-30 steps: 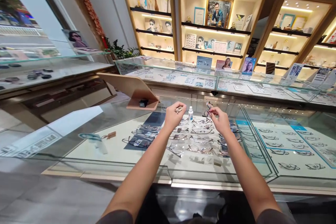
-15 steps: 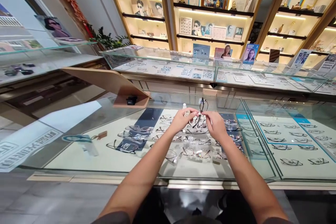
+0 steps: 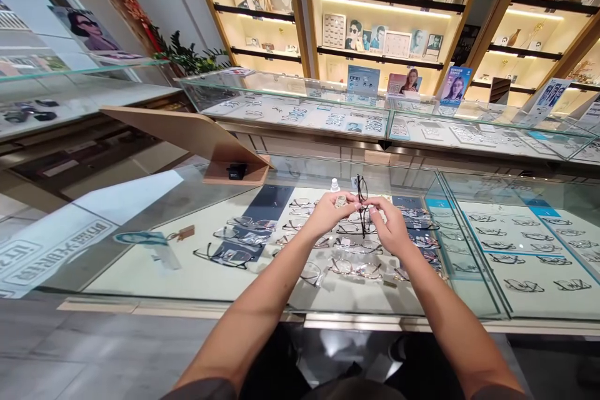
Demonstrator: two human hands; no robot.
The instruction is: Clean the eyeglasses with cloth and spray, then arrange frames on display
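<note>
Both my hands are raised over the glass display counter [image 3: 276, 300], holding one pair of dark-framed glasses [image 3: 362, 189] between them. The glasses stand turned on end, one rim above my fingers and the rest hanging below. My left hand [image 3: 328, 215] pinches the middle of the frame from the left, with thumb and fingertips closed. On the other side, the fingers of my right hand [image 3: 388, 223] close on the same frame. A small white-capped bottle [image 3: 334, 185] stands just behind my left hand. Under the glass lie rows of glasses [image 3: 359, 269].
A wooden mirror stand [image 3: 206, 137] with a small black box [image 3: 236, 170] sits on the counter's back left. At left are a teal strap [image 3: 145, 240] and a brown tag [image 3: 185, 232]. Another glass counter [image 3: 300, 114] and lit shelves [image 3: 384, 53] stand beyond.
The glasses have turned from slanted to nearly upright, still held in both hands. The view has tilted down slightly, and my right fingers have shifted a little on the frame.
</note>
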